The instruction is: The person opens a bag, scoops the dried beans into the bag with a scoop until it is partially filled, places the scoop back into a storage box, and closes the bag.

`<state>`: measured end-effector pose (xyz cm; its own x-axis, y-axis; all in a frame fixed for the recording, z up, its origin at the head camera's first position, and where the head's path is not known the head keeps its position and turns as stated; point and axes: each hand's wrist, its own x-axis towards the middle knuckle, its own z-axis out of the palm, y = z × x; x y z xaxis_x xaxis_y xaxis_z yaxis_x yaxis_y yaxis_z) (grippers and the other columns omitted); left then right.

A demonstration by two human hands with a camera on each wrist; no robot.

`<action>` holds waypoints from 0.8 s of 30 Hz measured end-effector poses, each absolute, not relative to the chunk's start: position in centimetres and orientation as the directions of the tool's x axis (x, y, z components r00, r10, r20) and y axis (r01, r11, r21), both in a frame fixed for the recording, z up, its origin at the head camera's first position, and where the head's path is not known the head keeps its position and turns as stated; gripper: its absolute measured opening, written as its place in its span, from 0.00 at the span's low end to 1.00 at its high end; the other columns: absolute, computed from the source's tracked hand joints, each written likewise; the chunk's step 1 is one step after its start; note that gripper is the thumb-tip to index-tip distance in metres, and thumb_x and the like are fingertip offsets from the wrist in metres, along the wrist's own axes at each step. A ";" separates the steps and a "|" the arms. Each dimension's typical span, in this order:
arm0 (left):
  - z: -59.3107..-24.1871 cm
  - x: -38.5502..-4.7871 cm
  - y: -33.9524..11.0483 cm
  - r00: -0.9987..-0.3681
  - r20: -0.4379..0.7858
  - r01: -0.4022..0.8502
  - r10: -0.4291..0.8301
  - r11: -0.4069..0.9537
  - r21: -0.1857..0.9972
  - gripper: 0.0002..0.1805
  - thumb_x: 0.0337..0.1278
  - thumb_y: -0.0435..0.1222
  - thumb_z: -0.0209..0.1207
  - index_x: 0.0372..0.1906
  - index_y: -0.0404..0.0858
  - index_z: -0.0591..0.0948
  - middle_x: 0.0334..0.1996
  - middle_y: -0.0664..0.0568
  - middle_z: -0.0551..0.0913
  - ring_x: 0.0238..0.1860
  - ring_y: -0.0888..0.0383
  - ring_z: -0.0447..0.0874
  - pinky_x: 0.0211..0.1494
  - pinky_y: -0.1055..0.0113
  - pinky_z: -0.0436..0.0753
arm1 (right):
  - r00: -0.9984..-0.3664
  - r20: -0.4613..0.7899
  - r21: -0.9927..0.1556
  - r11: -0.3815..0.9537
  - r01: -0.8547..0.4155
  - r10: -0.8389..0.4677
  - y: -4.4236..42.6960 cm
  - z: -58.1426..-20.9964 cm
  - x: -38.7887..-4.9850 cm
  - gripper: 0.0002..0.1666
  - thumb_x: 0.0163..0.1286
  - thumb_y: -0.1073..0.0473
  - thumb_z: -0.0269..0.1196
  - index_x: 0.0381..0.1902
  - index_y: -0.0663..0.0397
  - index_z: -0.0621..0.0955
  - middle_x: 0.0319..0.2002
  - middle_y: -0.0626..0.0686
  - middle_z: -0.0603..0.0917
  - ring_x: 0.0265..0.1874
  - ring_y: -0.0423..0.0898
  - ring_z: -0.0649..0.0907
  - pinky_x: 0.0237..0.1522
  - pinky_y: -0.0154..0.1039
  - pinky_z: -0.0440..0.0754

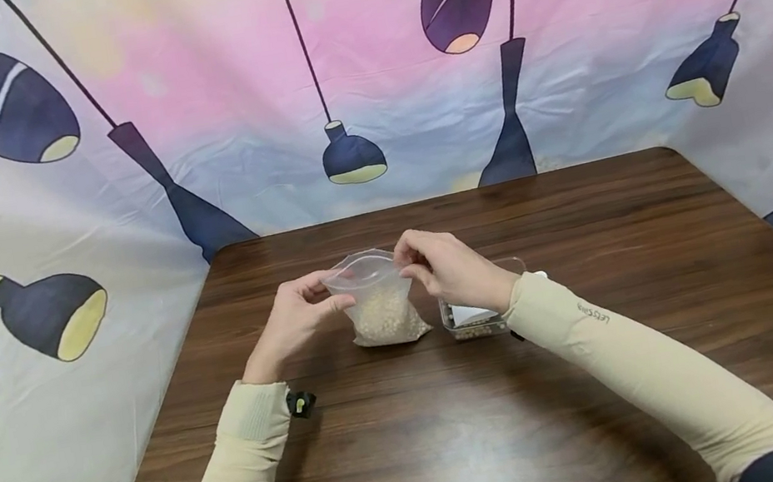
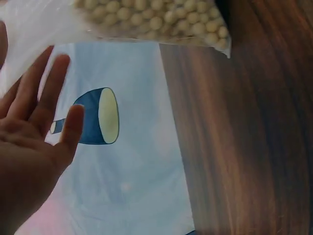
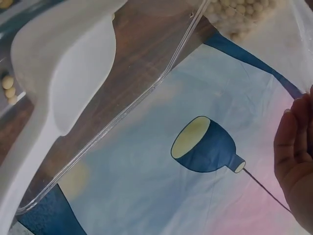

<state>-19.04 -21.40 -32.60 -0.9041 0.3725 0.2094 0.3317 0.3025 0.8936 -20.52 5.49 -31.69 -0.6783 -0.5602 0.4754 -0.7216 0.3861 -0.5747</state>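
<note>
A clear zip-lock bag [image 1: 368, 278] stands upright on the table, its lower part filled with round beige beans [image 1: 385, 317] that look like soybeans. My left hand [image 1: 293, 321] holds the bag's upper left edge, thumb in front and fingers behind. At the top right corner, my right hand [image 1: 453, 267] pinches the rim between thumb and curled fingers. The bag's mouth appears parted. In the left wrist view the beans [image 2: 156, 18] show through the plastic, and some of the left fingers are stretched out beside the bag.
Just right of the bag, partly under my right forearm, sits a clear plastic box [image 1: 473, 333] with more beans in it. A white scoop [image 3: 44, 93] lies across the box. The dark wooden table [image 1: 419, 446] meets a printed cloth backdrop [image 1: 252, 161] behind.
</note>
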 end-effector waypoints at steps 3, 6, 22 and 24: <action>-31.9 -18.5 -20.8 -0.920 0.258 0.347 0.295 0.309 0.885 0.13 0.51 0.30 0.69 0.44 0.31 0.86 0.38 0.45 0.88 0.36 0.59 0.85 0.37 0.66 0.82 | -0.667 0.487 -0.577 0.366 -0.730 -0.564 5.7 -31.6 -20.7 0.17 0.68 0.68 0.62 0.52 0.55 0.73 0.30 0.48 0.77 0.27 0.41 0.77 0.31 0.36 0.75; -31.5 -18.1 -20.4 -0.928 0.297 0.360 0.227 0.331 0.872 0.09 0.50 0.31 0.70 0.37 0.31 0.87 0.32 0.51 0.88 0.32 0.60 0.85 0.36 0.63 0.82 | -0.666 0.488 -0.582 0.358 -0.730 -0.564 6.2 -31.4 -20.9 0.24 0.67 0.69 0.62 0.58 0.54 0.70 0.29 0.48 0.78 0.26 0.43 0.78 0.32 0.37 0.75; -32.0 -17.6 -19.2 -0.854 0.501 0.511 0.142 0.408 0.757 0.03 0.49 0.29 0.70 0.28 0.33 0.86 0.27 0.44 0.87 0.27 0.61 0.79 0.31 0.72 0.73 | -0.722 0.546 -0.581 0.428 -0.692 -0.426 5.7 -33.3 -21.1 0.08 0.65 0.64 0.66 0.27 0.50 0.80 0.28 0.44 0.74 0.27 0.40 0.72 0.28 0.36 0.72; -31.9 -17.4 -19.1 -0.832 0.535 0.539 0.149 0.448 0.713 0.03 0.48 0.28 0.70 0.26 0.33 0.86 0.24 0.44 0.86 0.28 0.59 0.76 0.36 0.70 0.70 | -0.703 0.568 -0.551 0.436 -0.711 -0.428 5.4 -33.2 -21.1 0.09 0.64 0.67 0.66 0.26 0.51 0.80 0.27 0.44 0.74 0.28 0.40 0.72 0.30 0.35 0.72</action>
<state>-17.41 -19.14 -31.92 -0.8317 0.1494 0.5348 0.5391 0.4481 0.7132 -21.14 5.41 -33.18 -0.7029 -0.4284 0.5678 -0.7112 0.4360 -0.5515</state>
